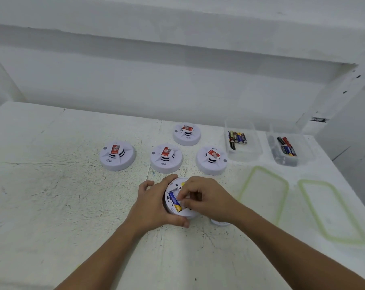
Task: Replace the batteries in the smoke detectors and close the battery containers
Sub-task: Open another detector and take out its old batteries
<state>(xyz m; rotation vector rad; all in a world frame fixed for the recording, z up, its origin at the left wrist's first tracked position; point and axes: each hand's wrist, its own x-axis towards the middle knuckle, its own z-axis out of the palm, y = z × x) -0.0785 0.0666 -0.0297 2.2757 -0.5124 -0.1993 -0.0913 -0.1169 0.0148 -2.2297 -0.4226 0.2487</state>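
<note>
A white smoke detector (178, 186) lies upside down on the table with its battery bay exposed. My left hand (154, 204) wraps around its left side and holds it. A blue and yellow battery (175, 201) sits in the bay. My right hand (206, 198) is over the bay with fingertips pinched at the battery's right side; what lies under those fingers is hidden. Several more white detectors with red labels stand face up behind: one on the left (117, 155), one in the middle (166, 158), one further back (187, 133), one on the right (212, 160).
Two clear containers at the back right hold batteries, the left one (243, 155) and the right one (303, 151). Their green-rimmed lids (263, 191) (332, 210) lie flat in front of them. A small white piece (219, 223) peeks out under my right wrist. A wall runs behind the table.
</note>
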